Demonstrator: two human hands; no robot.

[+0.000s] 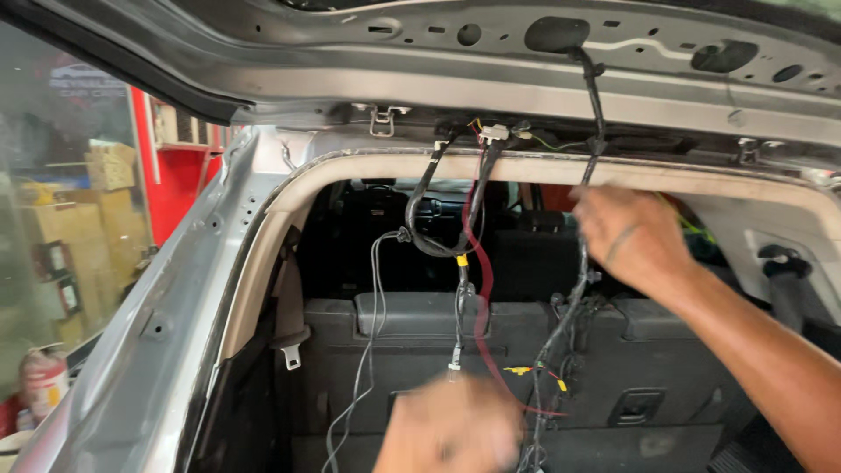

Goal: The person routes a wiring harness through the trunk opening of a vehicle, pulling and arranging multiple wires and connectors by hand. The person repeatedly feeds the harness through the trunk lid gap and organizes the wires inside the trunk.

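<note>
I look into the open rear of a silver car. My right hand [632, 235] is raised near the roof edge, fingers closed around a black wiring harness [582, 263] that hangs from the raised tailgate [526, 79]. My left hand [451, 427] is low at the bottom of the view, blurred, just under a thin hanging cable with a yellow tag [462, 298]; whether it holds anything cannot be told. A looped black cable [429, 236] and a red wire [484, 307] dangle between the hands.
Dark folded rear seats [420, 324] fill the cargo opening. A seat belt buckle [292, 349] hangs on the left pillar. Cardboard boxes [83, 228] and a red wall [180, 175] stand outside left. A grey trim panel [780, 228] is at right.
</note>
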